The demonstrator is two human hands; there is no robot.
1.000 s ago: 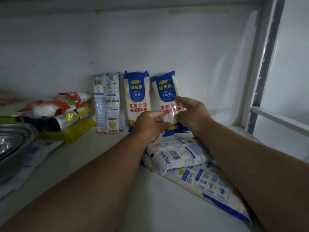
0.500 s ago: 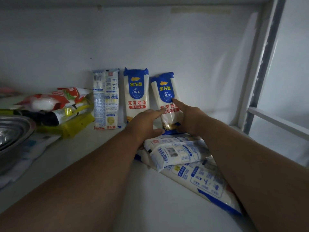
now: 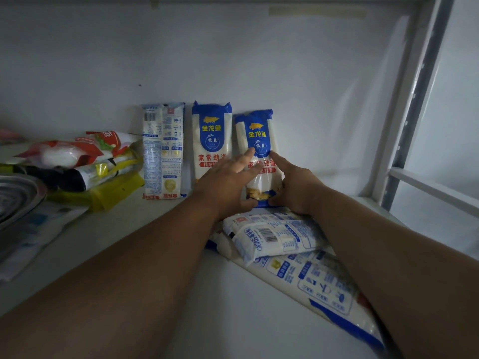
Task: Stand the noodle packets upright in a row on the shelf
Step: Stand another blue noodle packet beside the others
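Nearest me, two noodle packets lie flat on the shelf [image 3: 145, 244]: a long one [image 3: 324, 288] with blue panels and fine print, and a shorter one [image 3: 272, 235] resting across its far end, barcode up. Just beyond them my left hand [image 3: 228, 182] and right hand [image 3: 293, 187] bracket a third packet [image 3: 258, 141] that stands against the back wall, leaning slightly left; each thumb curls in at its base and the fingers lie up its clear front. It has a blue top with a yellow fish logo, and pale noodles show through. Beside it, on its left, stand a matching upright packet [image 3: 211, 136] and then a back-facing packet [image 3: 163, 151] covered in small print. Far left sit mixed food bags [image 3: 77, 161] and a metal bowl [image 3: 18, 195].
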